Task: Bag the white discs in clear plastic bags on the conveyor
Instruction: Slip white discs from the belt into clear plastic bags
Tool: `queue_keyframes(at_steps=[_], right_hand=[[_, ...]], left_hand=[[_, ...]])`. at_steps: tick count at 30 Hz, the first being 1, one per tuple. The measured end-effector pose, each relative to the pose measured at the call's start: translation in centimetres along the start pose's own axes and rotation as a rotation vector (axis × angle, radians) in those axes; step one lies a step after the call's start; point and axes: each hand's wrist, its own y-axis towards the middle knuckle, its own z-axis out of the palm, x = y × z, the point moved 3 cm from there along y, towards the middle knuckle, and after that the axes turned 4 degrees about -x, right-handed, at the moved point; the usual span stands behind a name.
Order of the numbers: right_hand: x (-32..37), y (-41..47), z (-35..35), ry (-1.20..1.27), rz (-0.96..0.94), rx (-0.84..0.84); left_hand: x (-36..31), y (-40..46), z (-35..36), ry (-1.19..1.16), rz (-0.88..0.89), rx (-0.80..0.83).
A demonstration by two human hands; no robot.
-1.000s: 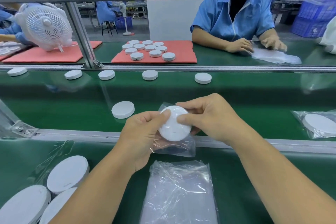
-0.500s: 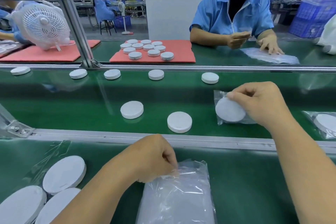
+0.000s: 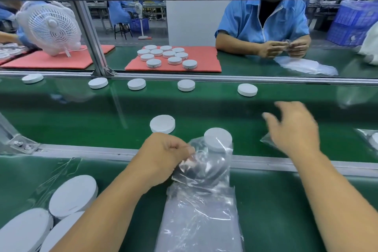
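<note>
Head view: left hand (image 3: 163, 155) pinching clear bag (image 3: 204, 165) before disc (image 3: 218, 139); right hand (image 3: 294, 131) spread, empty.

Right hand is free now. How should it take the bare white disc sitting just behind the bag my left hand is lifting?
Probably by its rim. The disc lies flat on the belt, part veiled by the bag that the left hand pinches, so only the edge offers purchase. Bring the right hand in from the right and above, thumb on the near edge, fingers on the far edge; that side is free of plastic.

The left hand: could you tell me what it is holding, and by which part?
The left hand pinches a clear plastic bag at its near edge, lifted off the bag stack.
</note>
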Motion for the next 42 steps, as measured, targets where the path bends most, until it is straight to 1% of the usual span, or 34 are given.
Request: queue_keyframes(at_steps=[1,2,3,4,5,6,7,9,11,12,13,14,15,16,18,19,20,22,23,24,26,29,30,32,33,35,36,37,40,42], right_hand=[[2.1,-0.7,0.7,0.042,-0.064,0.078],[3.9,-1.6,1.8,0.069,-0.09,0.187],[5.3,-2.5,3.0,0.05,-0.08,0.317],[6.3,-3.4,4.2,-0.028,-0.074,0.423],[6.8,-4.0,5.2,-0.105,-0.084,0.474],[7.1,-4.4,5.8,-0.11,-0.082,0.503],[7.1,-4.4,5.9,-0.009,-0.054,0.507],[6.7,-3.8,5.0,0.359,0.066,0.473],[6.6,-3.1,3.3,0.716,0.155,0.397],[6.9,-3.0,2.2,0.896,0.158,0.395],[7.6,-3.0,1.2,1.078,0.119,0.438],[8.5,-3.3,0.3,1.231,0.062,0.523],[9.4,-3.7,-0.3,1.306,-0.006,0.623],[10.2,-4.2,-0.6,1.3,-0.071,0.719],[11.5,-5.4,-0.7,1.161,-0.186,0.855],[11.7,-5.6,-0.5,1.105,-0.205,0.862],[11.8,-5.6,-0.3,1.096,-0.18,0.826],[11.2,-5.2,0.0,1.163,-0.033,0.654],[10.8,-4.9,0.1,1.204,0.045,0.567],[10.5,-4.8,0.2,1.231,0.094,0.51],[10.4,-4.9,0.5,1.247,0.107,0.489],[10.5,-5.2,0.9,1.235,0.1,0.562],[10.4,-5.0,0.9,1.218,0.105,0.558],[9.8,-4.3,0.6,1.177,0.155,0.472],[9.5,-3.9,0.1,1.177,0.185,0.408],[9.3,-3.2,-1.2,1.254,0.179,0.316],[9.7,-3.0,-1.8,1.289,0.142,0.305],[10.1,-3.1,-2.4,1.295,0.097,0.312],[11.1,-3.7,-2.8,1.187,-0.011,0.388],[11.1,-3.9,-2.6,1.136,-0.035,0.426]], left_hand=[[0.1,0.1,-0.1,-0.055,-0.023,-0.038],[0.3,0.2,-0.1,-0.121,-0.05,-0.056],[0.3,0.2,-0.2,-0.19,-0.078,-0.062],[0.5,0.2,-0.3,-0.247,-0.101,-0.064],[0.6,0.2,-0.4,-0.284,-0.113,-0.066],[0.8,0.3,-0.5,-0.307,-0.117,-0.07],[0.9,0.4,-0.6,-0.32,-0.119,-0.074],[1.2,0.7,-0.9,-0.329,-0.117,-0.095],[1.3,0.9,-1.3,-0.274,-0.094,-0.112],[1.3,1.0,-1.6,-0.238,-0.078,-0.109],[1.3,1.0,-1.8,-0.216,-0.063,-0.098],[1.2,1.1,-1.9,-0.206,-0.048,-0.074],[1.1,1.0,-1.9,-0.192,-0.035,-0.036],[0.9,0.8,-1.8,-0.18,-0.023,0.015],[0.4,0.3,-1.4,-0.179,-0.003,0.125],[0.2,0.1,-1.4,-0.201,0.007,0.142],[0.0,0.1,-1.3,-0.27,-0.005,0.118],[0.2,0.3,-1.1,-0.53,-0.159,0.059],[0.2,0.3,-0.8,-0.617,-0.235,0.068],[0.1,0.2,-0.5,-0.648,-0.267,0.092],[0.1,0.2,0.1,-0.642,-0.236,0.083],[0.1,0.1,0.2,-0.662,-0.201,-0.06],[0.1,0.1,0.0,-0.665,-0.192,-0.111],[0.1,0.2,-0.6,-0.62,-0.156,-0.182],[0.0,0.2,-0.9,-0.559,-0.13,-0.191],[-0.3,0.1,-1.1,-0.354,-0.062,-0.192],[-0.5,0.1,-1.1,-0.255,-0.039,-0.189],[-0.8,0.1,-1.0,-0.197,-0.031,-0.173],[-1.5,-0.3,-0.5,-0.227,0.006,-0.032],[-1.7,-0.5,-0.6,-0.224,0.049,0.028]])
